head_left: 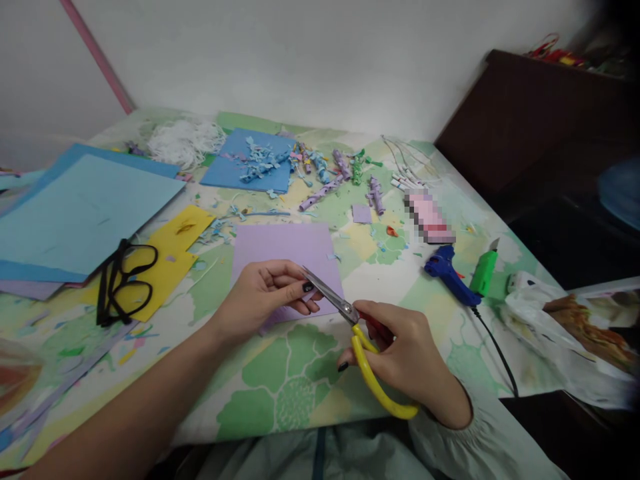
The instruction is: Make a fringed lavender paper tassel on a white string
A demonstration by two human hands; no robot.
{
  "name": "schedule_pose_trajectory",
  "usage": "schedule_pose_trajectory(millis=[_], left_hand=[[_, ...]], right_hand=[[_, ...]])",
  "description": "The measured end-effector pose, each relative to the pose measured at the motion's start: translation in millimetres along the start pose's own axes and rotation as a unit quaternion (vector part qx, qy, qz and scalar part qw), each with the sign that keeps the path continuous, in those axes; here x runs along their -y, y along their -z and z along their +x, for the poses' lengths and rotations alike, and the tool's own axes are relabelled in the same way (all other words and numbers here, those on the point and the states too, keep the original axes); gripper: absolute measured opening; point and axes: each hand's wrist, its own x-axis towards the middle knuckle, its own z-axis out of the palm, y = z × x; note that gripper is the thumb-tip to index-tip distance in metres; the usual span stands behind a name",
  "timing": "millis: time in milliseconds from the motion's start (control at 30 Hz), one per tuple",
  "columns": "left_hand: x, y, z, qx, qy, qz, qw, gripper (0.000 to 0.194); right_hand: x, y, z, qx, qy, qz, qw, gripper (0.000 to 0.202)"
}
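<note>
My right hand (400, 340) grips a pair of scissors (370, 373) with yellow and red handles. Their blades (330, 293) point up and left, and the tips reach the fingers of my left hand (275, 287). That left hand is closed in a pinch above a square lilac sheet (285, 240). Whatever is between its fingertips is too small to make out; a lilac patch shows there, perhaps only the sheet behind. A small light-blue scrap (333, 257) lies at the sheet's right edge.
Left are blue sheets (90, 207), yellow sheets (185, 230) and black glasses (127, 280). Farther back lie white string (185, 143), a blue stack (215, 173) and lilac rolled tubes (320, 193). Right are a blue glue gun (450, 273), a green cutter (484, 272) and a plastic bag (540, 327).
</note>
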Motion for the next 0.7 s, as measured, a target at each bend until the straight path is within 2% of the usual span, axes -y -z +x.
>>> schedule_pose_trajectory(millis=[700], left_hand=[[1.5,1.9,2.0,0.008,0.007,-0.017,1.0,0.013]], right_hand=[[-6.6,-1.1,0.6,-0.006,0.021,-0.015,1.0,0.033]])
